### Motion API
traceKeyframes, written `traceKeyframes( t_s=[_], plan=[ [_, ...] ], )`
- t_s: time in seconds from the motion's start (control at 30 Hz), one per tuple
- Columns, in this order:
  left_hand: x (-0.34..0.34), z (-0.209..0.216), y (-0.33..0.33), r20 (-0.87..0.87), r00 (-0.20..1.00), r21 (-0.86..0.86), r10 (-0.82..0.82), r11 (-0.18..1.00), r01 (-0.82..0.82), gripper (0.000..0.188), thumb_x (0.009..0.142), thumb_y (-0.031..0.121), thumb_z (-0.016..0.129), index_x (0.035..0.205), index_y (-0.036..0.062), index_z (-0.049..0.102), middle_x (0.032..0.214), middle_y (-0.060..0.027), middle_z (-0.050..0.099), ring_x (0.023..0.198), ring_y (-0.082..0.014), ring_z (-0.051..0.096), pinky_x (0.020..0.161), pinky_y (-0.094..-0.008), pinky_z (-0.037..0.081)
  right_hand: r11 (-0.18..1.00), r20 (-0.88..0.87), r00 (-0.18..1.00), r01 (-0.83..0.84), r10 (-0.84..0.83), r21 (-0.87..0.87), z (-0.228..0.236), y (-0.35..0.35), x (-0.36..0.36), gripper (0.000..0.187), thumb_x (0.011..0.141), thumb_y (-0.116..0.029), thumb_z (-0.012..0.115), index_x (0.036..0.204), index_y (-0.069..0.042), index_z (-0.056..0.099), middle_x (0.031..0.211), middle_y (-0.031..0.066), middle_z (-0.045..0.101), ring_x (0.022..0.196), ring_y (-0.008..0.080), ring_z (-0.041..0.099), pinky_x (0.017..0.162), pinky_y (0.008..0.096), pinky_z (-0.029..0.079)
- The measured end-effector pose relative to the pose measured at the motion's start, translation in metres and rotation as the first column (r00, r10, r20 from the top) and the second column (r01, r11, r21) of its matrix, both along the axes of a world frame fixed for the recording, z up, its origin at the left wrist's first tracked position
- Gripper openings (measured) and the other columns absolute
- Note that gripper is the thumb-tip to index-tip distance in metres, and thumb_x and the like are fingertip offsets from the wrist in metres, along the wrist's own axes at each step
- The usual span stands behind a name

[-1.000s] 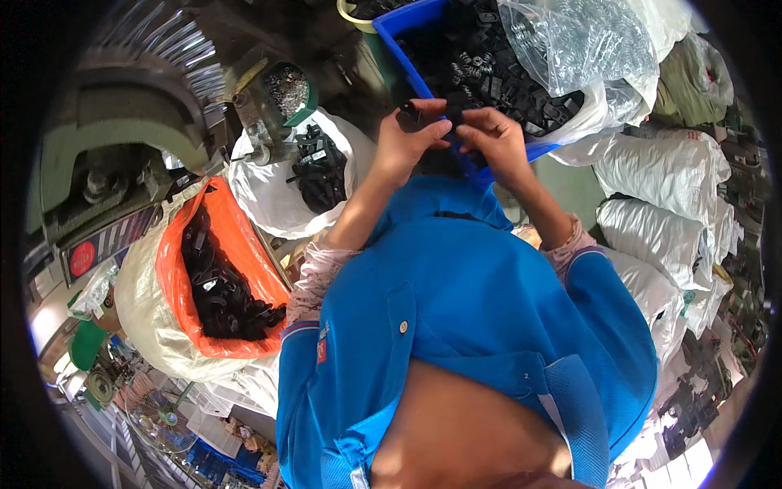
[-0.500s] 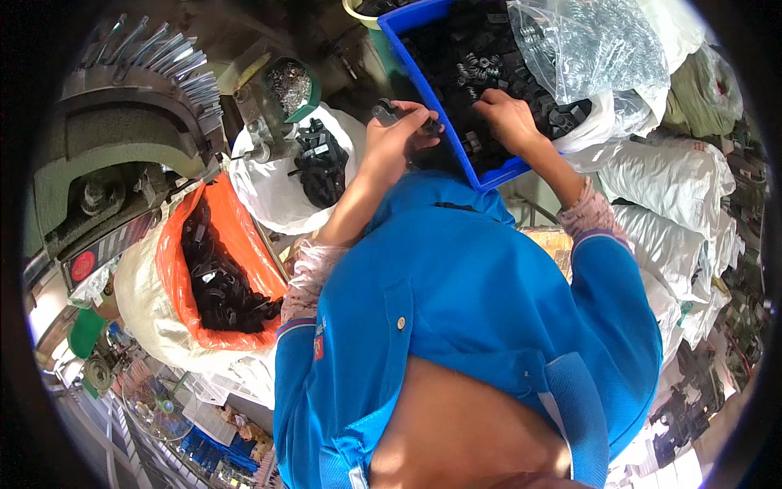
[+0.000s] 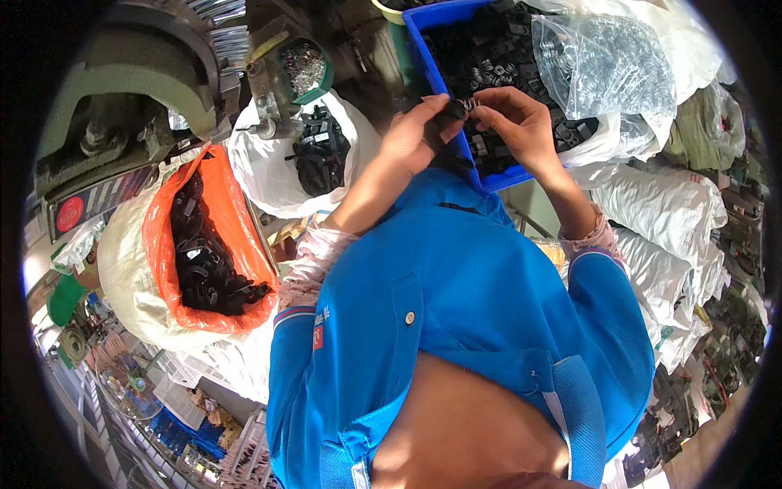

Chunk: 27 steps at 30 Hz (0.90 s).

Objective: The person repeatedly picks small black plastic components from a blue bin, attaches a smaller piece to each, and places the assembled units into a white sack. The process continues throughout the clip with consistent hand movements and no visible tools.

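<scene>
Wears, nearest the camera, one blue shirt (image 3: 489,277), and beyond it holds out two bare hands with fingertips close together. Pinches what looks like one small black part (image 3: 454,108) in the left hand (image 3: 411,138), with thumb and fingers clamped about it, and pinches one bright coil spring (image 3: 470,106) in the right hand (image 3: 521,126), just beside the part. Holds both in view over the left wall of one blue bin (image 3: 505,179); cannot tell from this angle any contact or gap between spring and part. Seems, as a judgement, to be at the step of matching spring to part, probably calling next for a steady left pinch, careful lining-up and a light push from the right. Find farther in, inside the bin, loose springs (image 3: 491,73) among black pieces (image 3: 464,45), too heaped to count. Count beside these one clear plastic bag (image 3: 607,61) of springs, likewise past counting. Count to the left one orange liner (image 3: 224,196) and one white bag (image 3: 257,175), each heaped with black parts; farther off, one green container (image 3: 326,81) of small metal bits and one green machine (image 3: 122,81). Count at least two white sacks (image 3: 656,208) to the right, overlapping too much for an exact number.
</scene>
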State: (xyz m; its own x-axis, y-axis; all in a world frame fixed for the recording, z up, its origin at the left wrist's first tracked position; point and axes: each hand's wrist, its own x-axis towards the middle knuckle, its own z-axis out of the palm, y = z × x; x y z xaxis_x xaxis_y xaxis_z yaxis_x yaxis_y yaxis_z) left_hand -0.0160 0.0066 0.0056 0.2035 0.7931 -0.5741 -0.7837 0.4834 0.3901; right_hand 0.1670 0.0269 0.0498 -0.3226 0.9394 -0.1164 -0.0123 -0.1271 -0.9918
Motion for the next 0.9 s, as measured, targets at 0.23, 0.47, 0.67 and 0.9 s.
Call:
traceKeyframes(
  t_s=[0.23, 0.47, 0.67, 0.9],
  plan=[
    [-0.008, 0.026, -0.007, -0.786, 0.606, 0.417, 0.126, 0.831, 0.368, 0.025, 0.077, -0.002, 0.069, 0.101, -0.0003, 0.061, 0.091, -0.0051, 0.064, 0.081, -0.0098, 0.060, 0.071, -0.0235, 0.051, 0.998, 0.002, 0.999, 0.050, -0.050, 0.046, 0.010, -0.002, 0.007, 0.025, 0.086, -0.007, 0.063, 0.109, 0.003, 0.061, 0.086, 0.0056, 0.066, 0.072, 0.0074, 0.058, 0.065, 0.0194, 0.046],
    [-0.006, 0.037, -0.014, -0.809, 0.541, 0.507, 0.229, 0.738, 0.446, 0.049, 0.073, -0.001, 0.073, 0.119, 0.0055, 0.054, 0.099, -0.0065, 0.067, 0.094, -0.0116, 0.060, 0.080, -0.0258, 0.049, 0.981, 0.067, 0.995, -0.078, 0.067, 0.178, 0.022, 0.000, -0.005, 0.023, 0.085, -0.005, 0.064, 0.107, 0.000, 0.063, 0.089, 0.0038, 0.065, 0.075, 0.0066, 0.058, 0.065, 0.0199, 0.046],
    [-0.014, 0.061, -0.021, -0.873, 0.383, 0.477, 0.302, 0.693, 0.541, 0.056, 0.071, 0.000, 0.074, 0.122, 0.0078, 0.052, 0.103, -0.0089, 0.066, 0.099, -0.0156, 0.061, 0.084, -0.0286, 0.048, 0.719, 0.399, 0.916, -0.309, 0.048, 0.622, 0.023, 0.004, -0.013, 0.020, 0.081, 0.001, 0.065, 0.100, -0.001, 0.065, 0.090, 0.0091, 0.065, 0.077, 0.0154, 0.062, 0.067, 0.0250, 0.049],
    [-0.020, 0.056, -0.027, -0.833, 0.418, 0.548, 0.363, 0.645, 0.533, 0.046, 0.073, 0.002, 0.074, 0.115, 0.0062, 0.055, 0.106, -0.0090, 0.065, 0.095, -0.0151, 0.062, 0.083, -0.0276, 0.049, 0.604, 0.547, 0.832, -0.482, 0.090, 0.635, 0.041, 0.008, -0.022, 0.023, 0.081, -0.004, 0.063, 0.104, -0.003, 0.064, 0.089, 0.0133, 0.063, 0.077, 0.0262, 0.063, 0.064, 0.0302, 0.050]
  ],
)
